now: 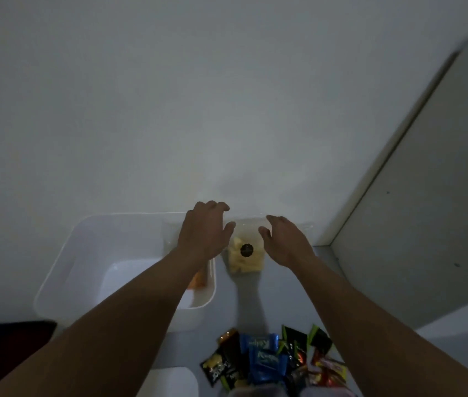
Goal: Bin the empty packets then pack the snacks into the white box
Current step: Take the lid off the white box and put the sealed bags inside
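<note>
Snack packets point(273, 359), blue, black and red, lie heaped nearest us on the pale surface, not yet packed. Beyond them to the left stands the white box point(84, 253), open, with an orange packet point(198, 280) against its right side, partly hidden under the left forearm. Just beside that side, outside the box, lies a clear packet point(245, 255) of yellow pieces with a dark round label, its long axis running away from us toward the room wall point(227, 110). We note the left hand point(204, 230) over the box's far right corner and the right hand point(287, 242) opposite, flanking the clear packet's far end. The fingers of both are spread and released, grasping nothing. The thumbs look about equally near, and contact cannot be confirmed. We judge that a short carry leftward into the box is called for. A grey panel point(427, 196) stands far right.
</note>
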